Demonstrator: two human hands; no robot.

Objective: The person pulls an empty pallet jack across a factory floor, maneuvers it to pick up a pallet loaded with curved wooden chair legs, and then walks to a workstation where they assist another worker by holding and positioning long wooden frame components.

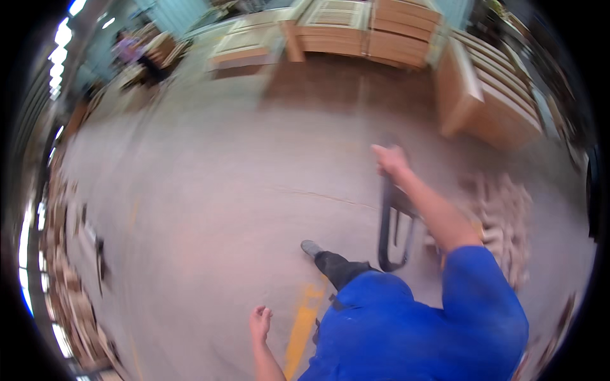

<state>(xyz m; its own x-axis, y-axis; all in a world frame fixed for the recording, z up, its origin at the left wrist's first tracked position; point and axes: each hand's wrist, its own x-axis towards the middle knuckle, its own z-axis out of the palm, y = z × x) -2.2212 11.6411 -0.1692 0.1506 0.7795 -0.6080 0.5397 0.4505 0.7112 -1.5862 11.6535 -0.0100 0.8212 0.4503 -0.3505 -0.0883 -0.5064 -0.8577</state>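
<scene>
My right hand reaches forward, its fingers closed round one end of a dark looped handle. The handle is a black bar that curves into a rounded loop beside my right hip. What it joins to is hard to make out through the blur. Low at my left side hangs my left hand, fingers loosely bent and somewhat apart, with nothing in it. Beyond my right forearm lies a blurred stack of wooden slats, with a bit of yellow showing near my elbow.
Stacks of wooden panels stand at the far side, and another panel stack at the far right. Lumber lines the left edge. A person stands far left. A yellow line marks the concrete floor.
</scene>
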